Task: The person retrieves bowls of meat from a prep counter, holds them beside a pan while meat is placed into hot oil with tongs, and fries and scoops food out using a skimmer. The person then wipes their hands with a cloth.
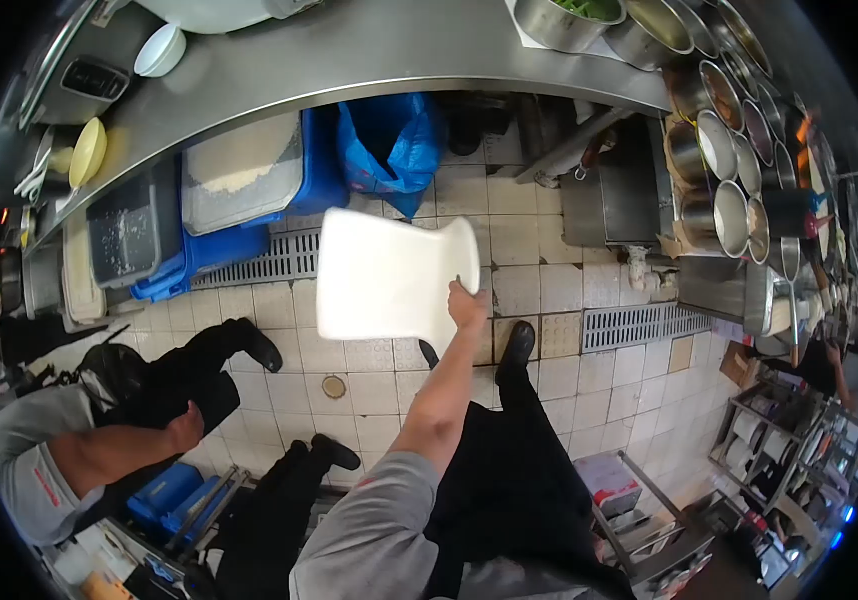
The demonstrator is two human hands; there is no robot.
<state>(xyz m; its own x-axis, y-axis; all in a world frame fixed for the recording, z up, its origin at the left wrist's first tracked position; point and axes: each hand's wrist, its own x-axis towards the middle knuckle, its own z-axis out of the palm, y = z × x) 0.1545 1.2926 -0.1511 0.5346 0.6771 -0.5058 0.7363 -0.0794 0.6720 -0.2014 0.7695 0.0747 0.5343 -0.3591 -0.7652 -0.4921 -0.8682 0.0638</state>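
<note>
My left hand (466,303) is closed on the edge of a large white plastic piece (384,280), near its narrower, flared end. The piece has a broad, smooth face and rounded corners. I cannot make out its exact kind. It is held out in front of me, above the tiled floor (379,385), with my left arm stretched forward. Beyond it stands a blue plastic bag (389,150), its top open, under the steel counter. My right hand is not in view.
A steel counter (369,60) runs across the front. Blue bins (189,262) and a tub of white grains (239,165) stand below it. Metal pots (731,215) crowd the right side. A co-worker's hand (187,428) shows at left. Floor drains (639,325) cross the tiles.
</note>
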